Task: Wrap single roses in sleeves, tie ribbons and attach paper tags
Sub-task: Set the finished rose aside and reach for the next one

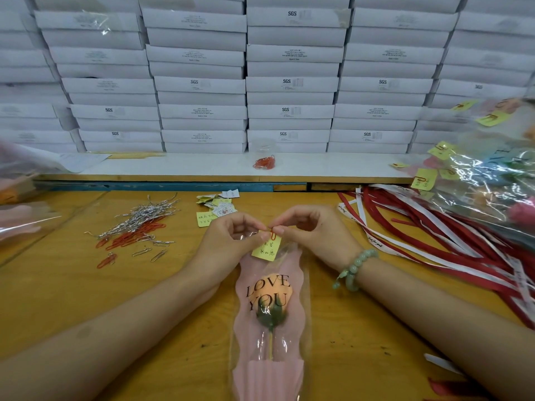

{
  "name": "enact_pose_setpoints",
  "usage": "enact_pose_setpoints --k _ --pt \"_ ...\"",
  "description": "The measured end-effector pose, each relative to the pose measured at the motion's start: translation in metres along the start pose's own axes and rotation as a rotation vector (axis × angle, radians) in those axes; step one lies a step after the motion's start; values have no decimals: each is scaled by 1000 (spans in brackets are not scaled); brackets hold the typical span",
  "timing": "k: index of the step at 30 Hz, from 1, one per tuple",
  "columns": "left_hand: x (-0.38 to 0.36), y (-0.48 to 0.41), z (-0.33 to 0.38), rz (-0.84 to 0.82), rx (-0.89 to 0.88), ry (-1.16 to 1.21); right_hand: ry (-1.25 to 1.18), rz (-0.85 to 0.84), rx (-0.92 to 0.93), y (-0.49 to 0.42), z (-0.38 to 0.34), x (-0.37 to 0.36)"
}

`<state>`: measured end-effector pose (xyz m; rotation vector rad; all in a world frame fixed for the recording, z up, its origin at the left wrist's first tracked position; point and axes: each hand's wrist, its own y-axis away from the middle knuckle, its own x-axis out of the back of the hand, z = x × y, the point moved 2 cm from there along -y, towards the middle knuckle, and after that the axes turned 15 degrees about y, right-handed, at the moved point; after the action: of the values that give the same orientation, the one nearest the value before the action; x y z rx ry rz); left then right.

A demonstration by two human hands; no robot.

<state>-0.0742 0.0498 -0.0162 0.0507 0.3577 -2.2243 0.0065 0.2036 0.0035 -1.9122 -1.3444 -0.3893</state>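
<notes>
Since the sleeve (pixel 272 369) looks like thin, crinkly clear film over pink paper, it should weigh next to nothing, bend at a touch and slip between the fingers. I judge the best hold to be its flat top edge or the stem end, never the soft bloom.

Head view: the rose (pixel 270 290) lies lengthwise on the desk (pixel 144 299) at 6 o'clock, with its peach head behind black "LOVE YOU" lettering and its green calyx and pale stem pointing toward the person. A yellow handwritten paper tag (pixel 266 248) sits at the sleeve's top under a red paper clip (pixel 273 235). The hands meet there: the left hand (pixel 231 235) pinches the sleeve edge and the right hand (pixel 312 235) pinches the clip. Red and white ribbons (pixel 434 235) trail at 3 o'clock, and spare clips (pixel 130 238) lie at 9.
</notes>
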Motion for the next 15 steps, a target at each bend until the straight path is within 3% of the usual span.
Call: enact_pose_setpoints --k 8,15 --pt "1 -2 -1 26 20 31 -102 30 -93 0 10 0" --pt "2 -2 0 27 30 55 86 60 -265 -8 6 14"
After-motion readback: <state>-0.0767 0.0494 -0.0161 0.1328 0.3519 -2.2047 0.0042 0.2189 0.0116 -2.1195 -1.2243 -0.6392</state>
